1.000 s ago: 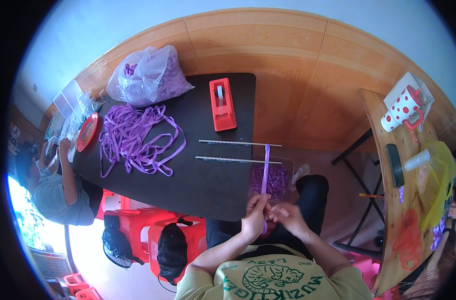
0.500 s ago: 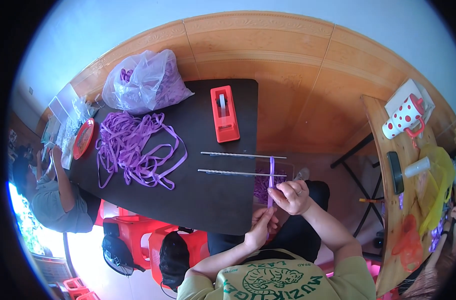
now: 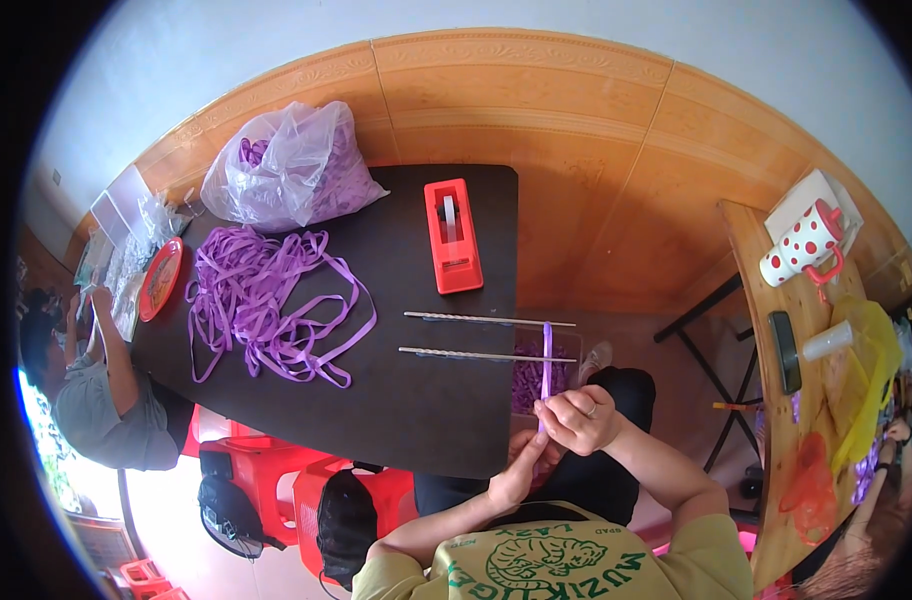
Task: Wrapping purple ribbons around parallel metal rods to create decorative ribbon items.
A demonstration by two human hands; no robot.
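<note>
Two thin metal rods with twisted shafts, a far rod [image 3: 466,317] and a near rod [image 3: 466,353], lie side by side across the dark table and stick out past its right edge. A narrow purple ribbon [image 3: 547,375] runs across both rods and down toward me. My right hand [image 3: 583,418] is closed on the ribbon just below the near rod, fingers curled. Close beneath it my left hand [image 3: 521,470] is closed too, thumb pointing up at the ribbon's lower part. The ribbon's end is hidden among the fingers.
On the table [image 3: 406,430] are a purple ribbon heap [image 3: 266,300], a filled plastic bag [image 3: 291,170], a red tape dispenser [image 3: 454,240] and a red plate [image 3: 161,280]. A wooden table [image 3: 766,480] at right holds a dotted tumbler [image 3: 804,243] and phone [image 3: 785,352]. Another person [image 3: 116,410] sits left.
My left hand has risen closer to the right hand, its thumb now up against the ribbon below it. My right hand has drawn slightly nearer to me, still pinching the ribbon. The view has shifted slightly.
</note>
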